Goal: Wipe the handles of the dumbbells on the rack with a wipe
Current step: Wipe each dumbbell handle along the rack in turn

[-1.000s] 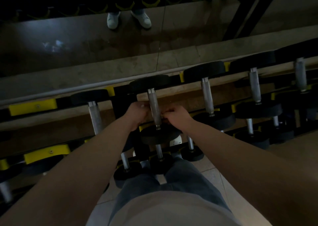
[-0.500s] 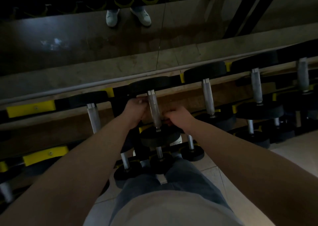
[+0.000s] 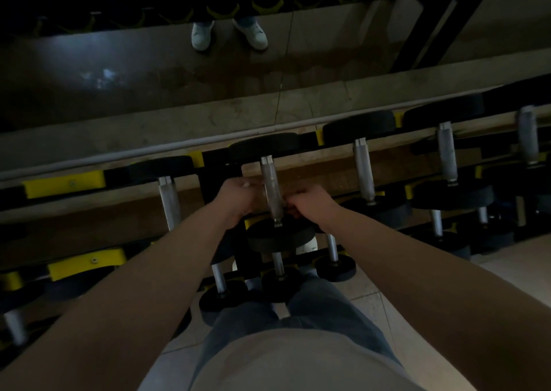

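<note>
Head camera looks down along both of your bare forearms to the top tier of the rack (image 3: 119, 176), where your hands meet at one dumbbell (image 3: 272, 194) lying in the middle of the row. Its knurled steel handle (image 3: 268, 173) runs away from you, with one black head at the far rail and the other just below your knuckles.

Your left hand (image 3: 235, 195) sits just beside the handle's left side with its fingers curled, and a small pale scrap, apparently the wipe (image 3: 246, 185), shows pinched at its fingertips. A faint sheer strip seems to run from there to the handle, but the light is too dim to be sure.

Your right hand (image 3: 310, 201) is bunched against the handle's right side, low down near the closer head. Its fingers are curled under, and you cannot tell what they hold.

Neighbouring dumbbells lie parallel on the same tier, one to the left (image 3: 168, 203) and one to the right (image 3: 363, 170). Smaller ones (image 3: 278, 264) sit on the lower tier by your knees. Yellow brackets (image 3: 64, 183) mark the rack's rails. White shoes (image 3: 202, 36) show at the top of the frame, and your jeans (image 3: 322, 307) stand over pale floor tiles (image 3: 507, 271).
</note>
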